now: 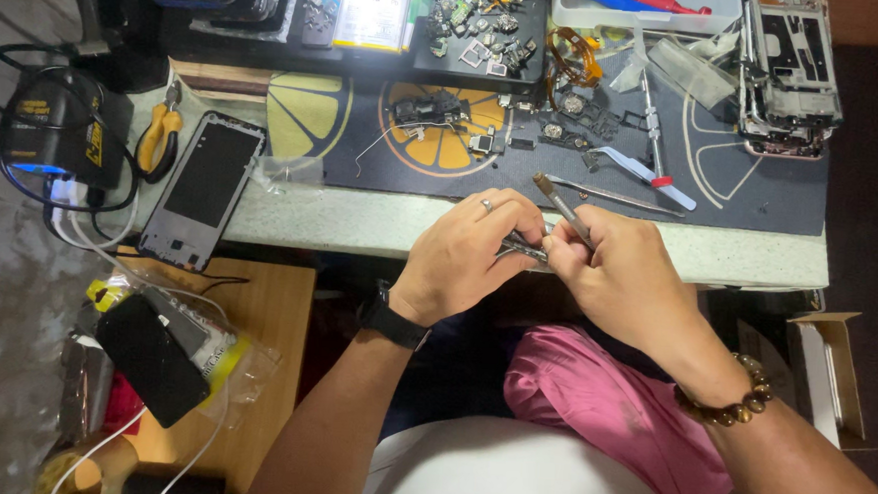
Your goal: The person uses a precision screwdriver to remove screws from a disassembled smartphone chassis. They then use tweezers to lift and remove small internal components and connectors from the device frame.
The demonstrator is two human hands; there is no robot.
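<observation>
Just off the workbench's [360,228] front edge, left hand [464,253] pinches a thin, fragile-looking metal part [521,247]; right hand [618,271] grips a slim tool [561,205] mid-shaft. Light, best held by its edges.

The right hand [613,266] grips a thin tool [563,208] of dull grey metal, and the left hand [469,249] pinches small shiny metal tweezers [524,247]. On the left wrist sits a matt black watch band [392,322]; on the right wrist, a bracelet [731,398] of glossy brown beads. The counter [360,228] looks like pale speckled stone, smooth, covered by a matt dark rubbery mat [762,194]. A phone frame [202,189] has a silvery metal rim around matt black. Pliers [159,137] have yellow plastic grips. A low table [271,308] is light, smooth wood. Pink cloth [611,406] lies across the lap.
</observation>
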